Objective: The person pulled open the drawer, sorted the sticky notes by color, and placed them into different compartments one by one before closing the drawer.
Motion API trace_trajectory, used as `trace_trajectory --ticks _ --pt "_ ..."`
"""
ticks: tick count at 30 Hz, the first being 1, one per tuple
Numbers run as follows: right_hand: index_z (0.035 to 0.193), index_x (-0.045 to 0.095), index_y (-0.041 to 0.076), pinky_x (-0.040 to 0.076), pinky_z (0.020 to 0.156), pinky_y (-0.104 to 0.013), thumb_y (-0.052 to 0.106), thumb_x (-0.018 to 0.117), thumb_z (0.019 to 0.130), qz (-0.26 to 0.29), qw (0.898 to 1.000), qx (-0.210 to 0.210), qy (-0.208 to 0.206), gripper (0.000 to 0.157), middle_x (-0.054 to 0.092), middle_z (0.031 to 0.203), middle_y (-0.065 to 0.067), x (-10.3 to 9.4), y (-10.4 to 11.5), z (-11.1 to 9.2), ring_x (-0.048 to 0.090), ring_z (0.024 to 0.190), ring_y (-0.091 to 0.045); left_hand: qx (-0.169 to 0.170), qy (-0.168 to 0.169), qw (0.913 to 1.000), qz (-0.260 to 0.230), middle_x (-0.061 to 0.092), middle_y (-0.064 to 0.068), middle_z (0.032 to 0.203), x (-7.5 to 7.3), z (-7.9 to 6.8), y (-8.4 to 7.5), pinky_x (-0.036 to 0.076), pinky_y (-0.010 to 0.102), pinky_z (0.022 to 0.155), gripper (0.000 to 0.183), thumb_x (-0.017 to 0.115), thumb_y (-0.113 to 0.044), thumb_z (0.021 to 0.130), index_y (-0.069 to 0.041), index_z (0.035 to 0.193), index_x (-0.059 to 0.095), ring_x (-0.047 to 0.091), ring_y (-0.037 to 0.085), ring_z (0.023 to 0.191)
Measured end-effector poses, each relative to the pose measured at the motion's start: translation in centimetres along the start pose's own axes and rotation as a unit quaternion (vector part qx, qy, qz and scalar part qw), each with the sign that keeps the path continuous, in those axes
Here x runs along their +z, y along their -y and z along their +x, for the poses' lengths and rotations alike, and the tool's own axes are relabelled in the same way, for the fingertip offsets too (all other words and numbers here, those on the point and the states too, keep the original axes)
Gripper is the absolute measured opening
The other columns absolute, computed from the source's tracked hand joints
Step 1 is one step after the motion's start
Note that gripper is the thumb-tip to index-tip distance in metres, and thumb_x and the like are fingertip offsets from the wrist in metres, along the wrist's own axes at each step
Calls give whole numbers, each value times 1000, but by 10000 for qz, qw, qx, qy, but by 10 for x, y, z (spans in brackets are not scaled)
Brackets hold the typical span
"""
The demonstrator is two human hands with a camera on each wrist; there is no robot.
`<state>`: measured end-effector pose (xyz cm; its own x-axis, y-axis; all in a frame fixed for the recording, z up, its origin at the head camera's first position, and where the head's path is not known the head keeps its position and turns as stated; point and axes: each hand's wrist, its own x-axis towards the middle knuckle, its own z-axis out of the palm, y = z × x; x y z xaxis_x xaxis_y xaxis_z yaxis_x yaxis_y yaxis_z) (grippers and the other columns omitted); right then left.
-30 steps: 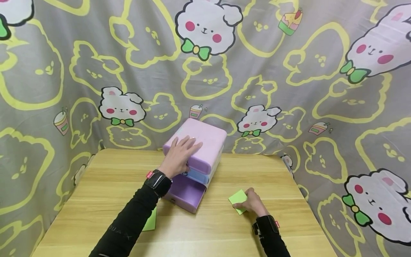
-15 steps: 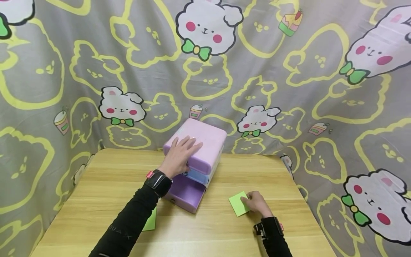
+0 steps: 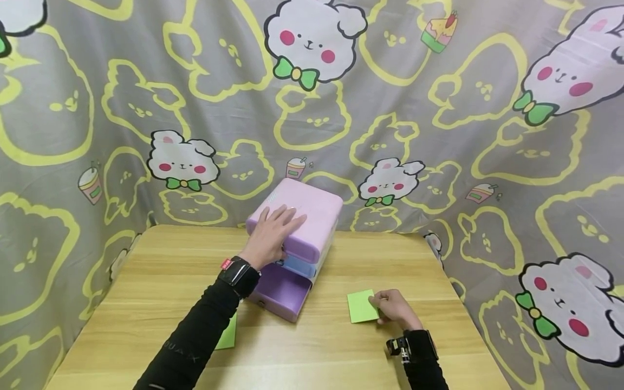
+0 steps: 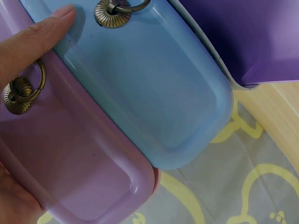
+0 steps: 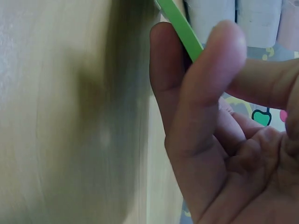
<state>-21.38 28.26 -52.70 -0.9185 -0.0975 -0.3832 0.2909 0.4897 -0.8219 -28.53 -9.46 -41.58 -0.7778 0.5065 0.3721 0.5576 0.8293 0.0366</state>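
A small plastic drawer cabinet (image 3: 304,216) with a pink top stands toward the back of the table. My left hand (image 3: 268,237) rests on its top with fingers spread, and the thumb (image 4: 56,23) reaches down to the front of the closed blue drawer (image 4: 145,88). Above that is the closed pink drawer (image 4: 79,154), which has a brass ring pull (image 4: 23,91). The purple bottom drawer (image 3: 283,292) is pulled out. To the right, my right hand (image 3: 397,310) pinches a light green sticky note pad (image 3: 362,306) by its right edge, low over the table.
Another green square (image 3: 229,333) lies on the wooden table (image 3: 302,363), partly hidden behind my left sleeve. A grey curtain (image 3: 234,108) with rabbit prints surrounds the table at the back and sides.
The sticky note pad has turned in my right hand, whose fingers have shifted to its right edge. That hand has moved slightly right. My left hand stays on the cabinet.
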Motion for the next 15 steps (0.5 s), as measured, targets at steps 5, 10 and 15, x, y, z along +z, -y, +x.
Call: trace_trajectory --ticks 5,10,15 --pt "95 66 -4 56 59 -26 16 60 101 19 10000 -10 50 22 43 76 0 0 0 -1 45 64 -12 18 -6 10000 -27 44 12 160 0 1 0 27 69 120 118 100 -28 56 -26 157 38 37 36 151" --pt "104 68 -3 55 61 -27 20 61 100 63 9999 -16 97 24 47 84 -2 1 -3 0 51 73 -15 18 -8 10000 -8 44 12 160 0 0 1 27 69 120 118 100 -28 56 -26 157 38 37 36 150" --pt "104 65 -5 55 61 -26 23 63 100 259 9992 -90 307 28 51 85 -2 0 -3 0 53 71 -14 15 -10 10000 14 44 12 160 0 0 1 27 69 120 118 100 -28 56 -25 157 38 37 36 150"
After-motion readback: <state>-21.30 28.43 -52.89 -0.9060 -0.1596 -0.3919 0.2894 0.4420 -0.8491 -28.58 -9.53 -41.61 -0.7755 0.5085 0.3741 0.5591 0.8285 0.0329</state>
